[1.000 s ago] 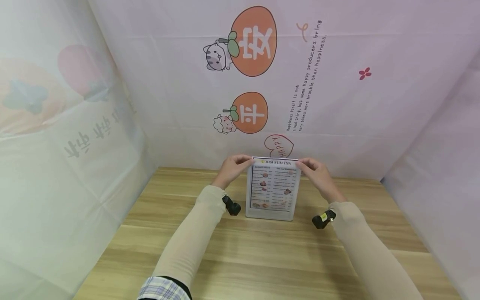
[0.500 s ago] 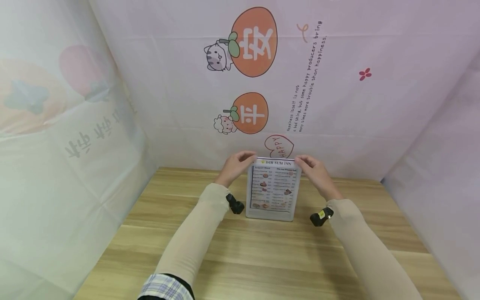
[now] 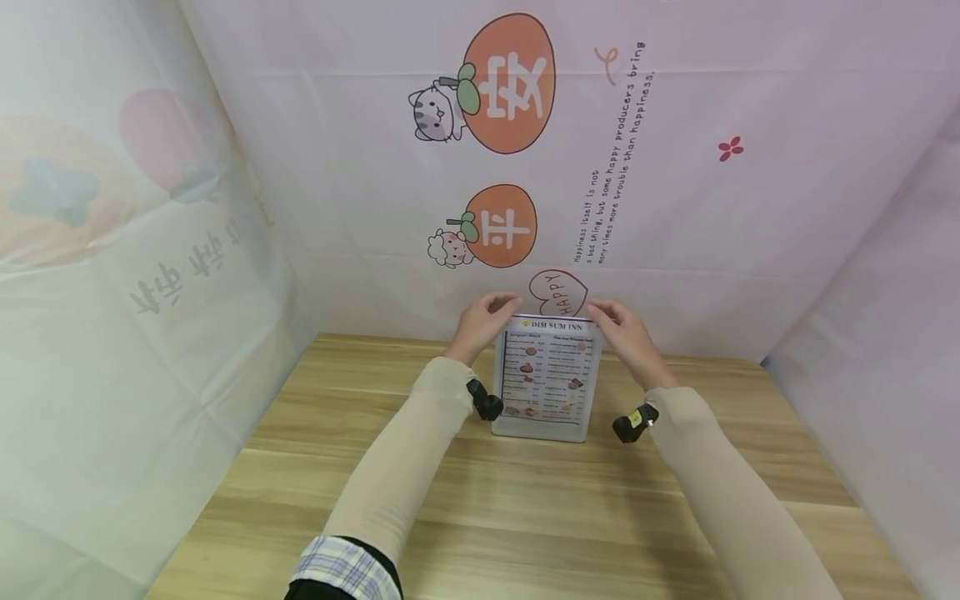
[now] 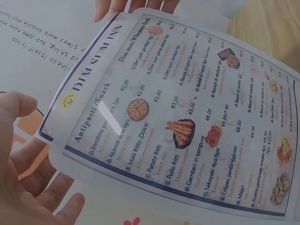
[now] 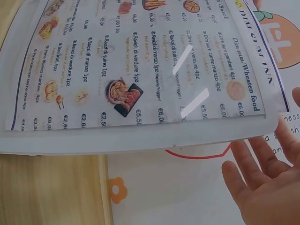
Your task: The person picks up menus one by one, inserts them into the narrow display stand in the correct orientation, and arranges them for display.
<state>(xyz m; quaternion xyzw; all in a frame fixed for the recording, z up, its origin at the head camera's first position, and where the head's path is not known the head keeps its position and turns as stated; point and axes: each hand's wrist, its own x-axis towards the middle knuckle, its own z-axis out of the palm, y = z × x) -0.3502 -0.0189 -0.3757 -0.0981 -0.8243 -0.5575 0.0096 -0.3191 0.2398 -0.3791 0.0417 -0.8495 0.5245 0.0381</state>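
Observation:
A "DIM SUM INN" menu in a clear stand (image 3: 547, 379) is upright at the far middle of the wooden table (image 3: 525, 508). My left hand (image 3: 491, 318) hovers by its top left corner, and in the left wrist view the left hand (image 4: 33, 187) shows an open palm with relaxed fingers beside the menu (image 4: 187, 117). My right hand (image 3: 617, 327) is at the top right corner. The right wrist view has the right hand (image 5: 265, 187) spread open just off the edge of the menu (image 5: 140, 70). Neither hand holds anything.
A pale printed cloth backdrop (image 3: 675, 208) rises right behind the menu and closes in both sides of the table. Small black cameras sit on my left wrist (image 3: 486, 406) and right wrist (image 3: 628, 423). Bare wood lies in front of the stand.
Both hands have let go of the menu's top corners, which they pinched a second ago. They have lifted slightly up and back with fingers opened. The stand has stayed in place.

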